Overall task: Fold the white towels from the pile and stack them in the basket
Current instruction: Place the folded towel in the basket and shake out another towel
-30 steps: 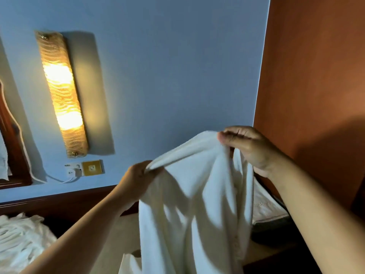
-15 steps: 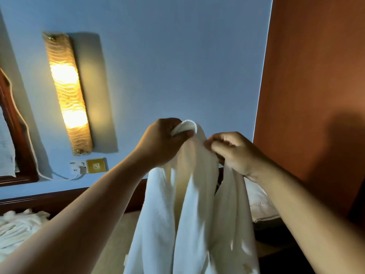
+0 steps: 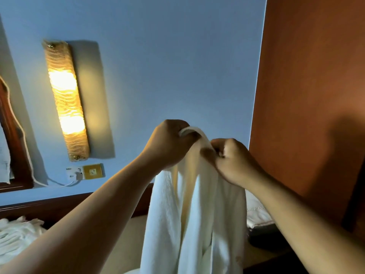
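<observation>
You hold a white towel (image 3: 189,214) aloft, left hand (image 3: 169,143) and right hand (image 3: 233,161) each pinching its top edge, nearly touching: the first fold, by appearances. The next move probably calls for halving it again.

Bare left hand (image 3: 167,145), bare right hand (image 3: 235,163); forearms uncovered right to frame edge.

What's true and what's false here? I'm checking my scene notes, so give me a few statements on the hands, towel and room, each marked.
Both the left hand and the right hand grip the white towel near its top. True.
The white towel lies flat on a bed. False: it hangs down from the hands.
The wall lamp is lit. True.
The hands are spread wide apart. False: they are close together.
</observation>
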Tool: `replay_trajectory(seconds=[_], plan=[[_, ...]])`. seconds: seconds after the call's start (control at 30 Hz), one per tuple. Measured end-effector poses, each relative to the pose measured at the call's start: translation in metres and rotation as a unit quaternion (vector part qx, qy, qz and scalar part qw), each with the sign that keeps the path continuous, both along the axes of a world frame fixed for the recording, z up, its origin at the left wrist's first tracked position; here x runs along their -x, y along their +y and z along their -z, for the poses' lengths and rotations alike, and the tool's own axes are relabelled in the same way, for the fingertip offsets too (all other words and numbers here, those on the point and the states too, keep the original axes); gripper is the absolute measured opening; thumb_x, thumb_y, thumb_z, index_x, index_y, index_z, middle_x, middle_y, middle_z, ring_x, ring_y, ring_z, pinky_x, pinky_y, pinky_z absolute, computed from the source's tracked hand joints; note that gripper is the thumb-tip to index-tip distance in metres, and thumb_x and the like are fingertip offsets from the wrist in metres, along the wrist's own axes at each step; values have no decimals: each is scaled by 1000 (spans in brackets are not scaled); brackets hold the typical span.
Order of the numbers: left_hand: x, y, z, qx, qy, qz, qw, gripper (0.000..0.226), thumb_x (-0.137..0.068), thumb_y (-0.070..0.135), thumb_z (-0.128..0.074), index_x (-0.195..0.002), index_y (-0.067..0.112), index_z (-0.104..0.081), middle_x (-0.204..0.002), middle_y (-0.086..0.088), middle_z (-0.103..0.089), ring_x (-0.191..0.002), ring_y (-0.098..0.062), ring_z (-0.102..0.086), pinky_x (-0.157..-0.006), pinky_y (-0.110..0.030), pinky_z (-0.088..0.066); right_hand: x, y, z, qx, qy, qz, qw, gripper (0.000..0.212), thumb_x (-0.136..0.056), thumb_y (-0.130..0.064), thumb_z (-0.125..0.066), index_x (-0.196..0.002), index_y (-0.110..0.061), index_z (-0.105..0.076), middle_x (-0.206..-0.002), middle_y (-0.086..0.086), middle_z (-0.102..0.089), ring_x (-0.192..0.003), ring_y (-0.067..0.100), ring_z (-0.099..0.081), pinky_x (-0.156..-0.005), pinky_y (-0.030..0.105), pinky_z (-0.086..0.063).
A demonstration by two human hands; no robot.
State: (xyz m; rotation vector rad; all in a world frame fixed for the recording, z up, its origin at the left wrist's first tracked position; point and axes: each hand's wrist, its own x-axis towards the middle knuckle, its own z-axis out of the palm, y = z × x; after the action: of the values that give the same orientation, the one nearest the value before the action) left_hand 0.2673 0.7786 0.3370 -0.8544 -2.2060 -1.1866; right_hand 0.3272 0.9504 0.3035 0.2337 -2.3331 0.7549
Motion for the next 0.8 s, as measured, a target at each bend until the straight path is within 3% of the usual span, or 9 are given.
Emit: replay_trajectory(seconds=[0.13,0.23,0.33,0.4,0.47,0.53,0.6,0.73,0.8], plan=[[5,-6,14,93,3,17,996,14,-89,22,-68,-77,23,-63,-63,7,-58,-53,-3,-49,-49,-13,-35,-11,11,-24,162,113,48,979,31,-78,-30,-48,-56,-16,-31,-50,-7,-25,-49,9,-25,-49,32,-22],[21,-14,35,178,-40,-31,983,22,-85,13,-60,-69,27,-53,-66,9,-55,-60,-5,-49,-49,-16,-32,-22,26,-43,265,140,39,953,32,-75,-31,-53,-57,-12,-35,-57,-5,-26,-57,12,-27,-53,31,-22],[48,-38,54,189,-96,-146,966,15,-78,10,-56,-70,22,-56,-69,4,-58,-68,-22,-56,-50,-22,-35,-29,43,-54,334,123,28,934,47,-65,-40,-59,-68,4,-45,-71,6,-37,-67,19,-35,-63,36,-29],[64,-61,64,158,-108,-228,955,16,-76,7,-53,-76,21,-61,-77,-4,-64,-74,-29,-60,-54,-26,-41,-35,55,-54,316,88,14,945,60,-57,-47,-60,-75,9,-49,-74,7,-42,-69,20,-39,-68,37,-30],[75,-80,63,100,-97,-270,953,27,-77,1,-52,-85,21,-68,-89,-12,-70,-85,-34,-64,-63,-31,-44,-43,62,-54,257,22,-63,964,59,-57,-48,-65,-72,8,-56,-72,11,-51,-70,20,-46,-70,35,-33],[77,-85,55,8,-84,-258,963,33,-81,-4,-53,-93,18,-74,-92,-13,-72,-91,-35,-66,-68,-31,-43,-53,54,-53,173,-117,-183,961,38,-67,-39,-74,-72,-1,-70,-75,7,-69,-71,16,-59,-70,27,-42],[67,-76,38,-46,-52,-200,977,37,-84,-5,-51,-99,19,-75,-89,-4,-70,-89,-30,-66,-68,-28,-41,-54,40,-50,76,-215,-238,944,20,-75,-37,-77,-72,-17,-74,-71,-4,-68,-67,6,-59,-65,19,-43],[23,-42,-1,24,68,-57,996,31,-80,11,-48,-95,22,-74,-83,10,-65,-72,-2,-52,-58,-13,-35,-36,12,-35,69,-195,-175,963,64,-61,-82,-72,-92,-26,-70,-72,7,-55,-66,20,-45,-67,34,-32],[6,-27,-8,82,93,-21,992,19,-80,15,-54,-85,22,-71,-75,12,-65,-63,-6,-51,-55,-13,-37,-31,-6,-25,49,-177,-108,977,73,-53,-90,-67,-102,-35,-65,-61,-3,-53,-56,12,-46,-61,30,-32]])
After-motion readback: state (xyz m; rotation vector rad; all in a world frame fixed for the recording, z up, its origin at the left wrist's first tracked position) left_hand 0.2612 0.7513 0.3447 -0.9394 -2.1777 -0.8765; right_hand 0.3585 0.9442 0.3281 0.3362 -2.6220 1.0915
